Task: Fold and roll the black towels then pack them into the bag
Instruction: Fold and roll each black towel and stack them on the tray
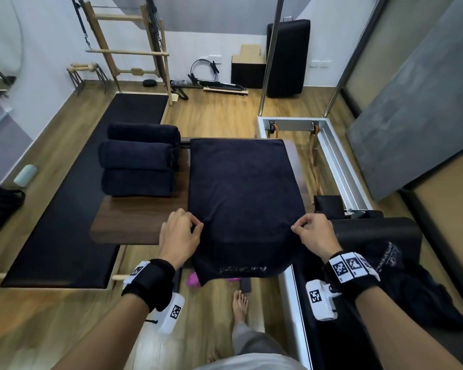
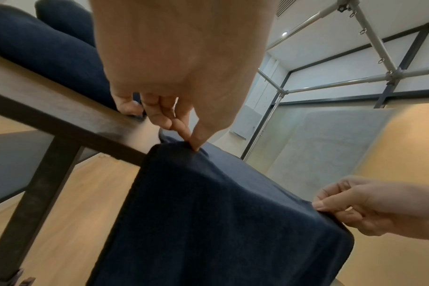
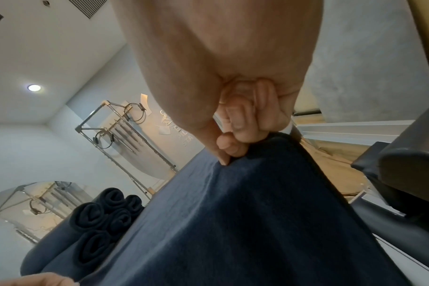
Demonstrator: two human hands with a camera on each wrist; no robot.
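Note:
A folded black towel lies flat along the dark wooden table, and its near end hangs over the front edge. My left hand pinches the towel's left side at the table edge between thumb and forefinger; the left wrist view shows this pinch on the towel. My right hand pinches the towel's right side the same way, also visible in the right wrist view on the towel. Three rolled black towels are stacked on the table's left part. A black bag lies at my right.
A long black mat platform runs along the left. A metal-framed reformer stands to the right of the table. My bare foot is on the wooden floor below the table. Exercise gear lines the far wall.

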